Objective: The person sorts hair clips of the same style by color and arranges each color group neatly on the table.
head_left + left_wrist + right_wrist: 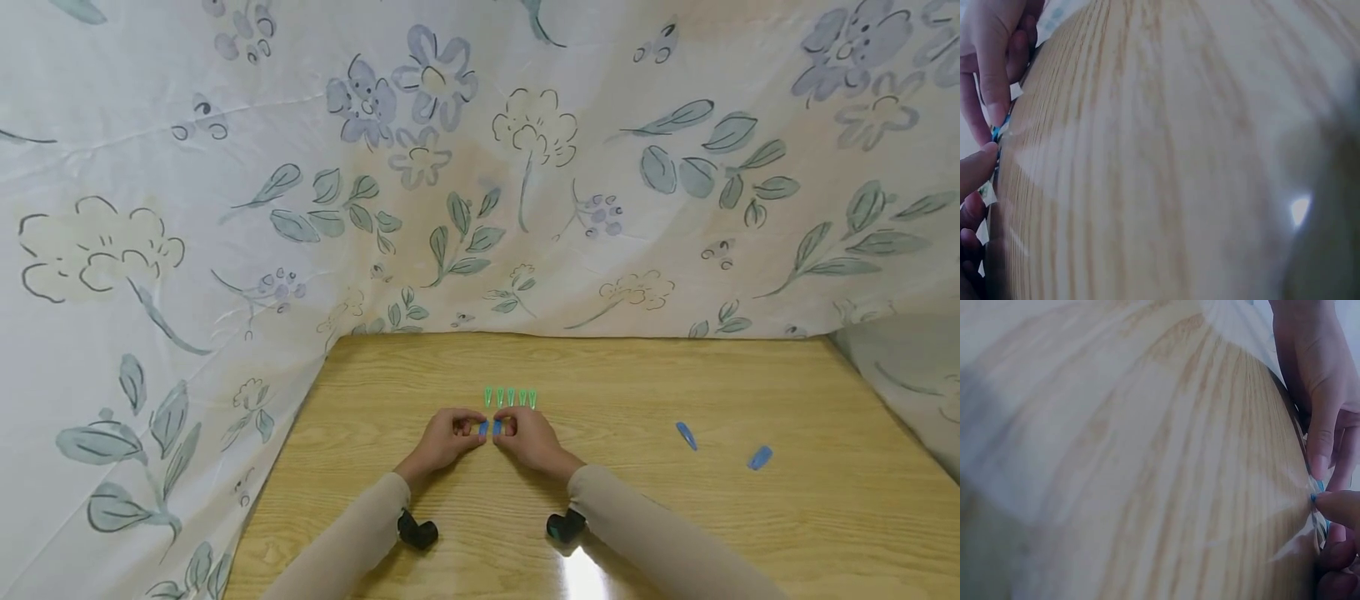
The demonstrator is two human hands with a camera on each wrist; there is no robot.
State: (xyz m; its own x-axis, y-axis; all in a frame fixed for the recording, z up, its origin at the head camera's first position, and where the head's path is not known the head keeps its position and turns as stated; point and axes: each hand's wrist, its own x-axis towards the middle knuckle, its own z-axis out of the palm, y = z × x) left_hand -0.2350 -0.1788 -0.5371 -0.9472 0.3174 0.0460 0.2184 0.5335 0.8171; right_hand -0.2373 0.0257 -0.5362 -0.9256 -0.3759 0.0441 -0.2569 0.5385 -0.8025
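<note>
Facing each other across a narrow gap, the left hand and right hand each pinch a small blue clip: the left blue clip in one, the right blue clip in the other. The held clips are side by side but apart, their long axes running roughly away from the person. Just beyond them on the surface lies a row of green clips (five, closely spaced, pointing much the same way), so the held pair sits on the row's near side, toward its left end.

Off to the right, well apart from the hands, the inner loose clip slants from far left to near right; the outer loose clip tilts the opposite way. Both are blue, and the right hand is nearer to them.

Only the head view shows these loose clips. The wrist views look from lower down and show fingertips close to the wood with slivers of blue between them, though I cannot tell whether the held clips touch it.
</note>
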